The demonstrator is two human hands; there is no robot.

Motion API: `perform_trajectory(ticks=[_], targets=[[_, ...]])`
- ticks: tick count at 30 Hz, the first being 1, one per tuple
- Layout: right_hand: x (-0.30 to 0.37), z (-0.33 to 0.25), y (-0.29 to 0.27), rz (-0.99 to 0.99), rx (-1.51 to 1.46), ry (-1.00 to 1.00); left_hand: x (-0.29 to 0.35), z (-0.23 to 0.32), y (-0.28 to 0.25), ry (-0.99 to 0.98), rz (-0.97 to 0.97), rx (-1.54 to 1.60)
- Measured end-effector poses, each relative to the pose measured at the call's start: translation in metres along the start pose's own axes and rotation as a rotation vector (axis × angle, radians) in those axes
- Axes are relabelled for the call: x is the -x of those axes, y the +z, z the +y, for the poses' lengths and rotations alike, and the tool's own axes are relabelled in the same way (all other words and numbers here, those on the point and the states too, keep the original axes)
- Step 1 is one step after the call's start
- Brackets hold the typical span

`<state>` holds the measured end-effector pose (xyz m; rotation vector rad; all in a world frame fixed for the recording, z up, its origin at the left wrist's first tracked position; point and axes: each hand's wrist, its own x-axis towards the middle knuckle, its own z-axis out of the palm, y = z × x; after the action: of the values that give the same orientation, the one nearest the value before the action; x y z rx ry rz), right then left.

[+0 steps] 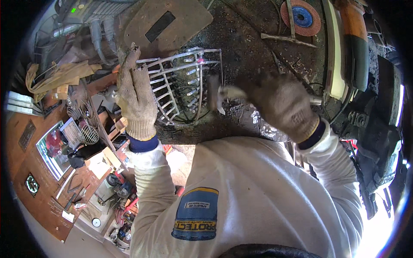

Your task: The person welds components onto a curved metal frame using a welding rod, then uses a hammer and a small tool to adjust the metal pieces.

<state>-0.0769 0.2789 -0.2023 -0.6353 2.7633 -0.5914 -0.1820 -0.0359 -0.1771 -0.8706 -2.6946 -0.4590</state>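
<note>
The metal frame (pixel 169 86), longer bars running left to right, lies by the bench's (pixel 245 120) near edge; the left hand (pixel 137 92), nearer, straight-fingered, grip unclear, meets its left side; the right hand (pixel 287 104) clasps a hammer (pixel 232 92).

The right hand (pixel 287 103), in a knitted glove, is blurred, its fingers melting into one brownish smear. The hammer-like tool (pixel 214 92) it grips is blurred too; the head's exact shape is unclear, and the glove hides the rear of the handle. The left hand (pixel 137 94), also gloved, covers the left end of a metal rod frame (pixel 172 81), so how the fingers meet the rods cannot be told. At the top edge, a flat brownish panel (pixel 189 21) with a dark window and an orange-and-black tool (pixel 353 43) are cut off. A metal bar partly covers the blue-centred disc (pixel 307 18). Lower left, a round dial (pixel 96 222) is too small to read.
</note>
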Motion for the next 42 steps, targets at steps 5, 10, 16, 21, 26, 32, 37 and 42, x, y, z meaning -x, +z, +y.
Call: perform_trajectory(ticks=[5, 10, 16, 21, 26, 32, 37, 42], targets=[[0.001, 0.003, -0.003, 0.165, -0.003, 0.065, -0.004, 0.011, -0.003, -0.247, -0.022, 0.108], [0.003, 0.010, 0.008, 0.075, -0.004, -0.067, 0.002, -0.001, 0.000, -0.051, -0.014, 0.037], [0.002, 0.002, 0.004, 0.120, -0.007, 0.071, -0.003, 0.005, -0.001, -0.089, -0.017, 0.057], [0.000, 0.001, 0.013, -0.025, 0.080, 0.041, -0.001, 0.002, -0.002, -0.134, -0.004, 0.079], [0.002, 0.001, 0.004, 0.117, 0.030, 0.107, -0.002, 0.004, -0.002, -0.052, -0.032, -0.017], [0.011, -0.001, 0.010, 0.136, 0.030, 0.013, -0.002, -0.002, 0.000, 0.032, -0.020, -0.039], [0.019, 0.004, -0.005, 0.131, -0.212, 0.095, 0.001, 0.001, -0.001, -0.064, -0.007, -0.010], [0.025, 0.011, -0.009, 0.335, -0.341, 0.478, 0.002, 0.004, 0.004, -0.137, 0.094, 0.097]])
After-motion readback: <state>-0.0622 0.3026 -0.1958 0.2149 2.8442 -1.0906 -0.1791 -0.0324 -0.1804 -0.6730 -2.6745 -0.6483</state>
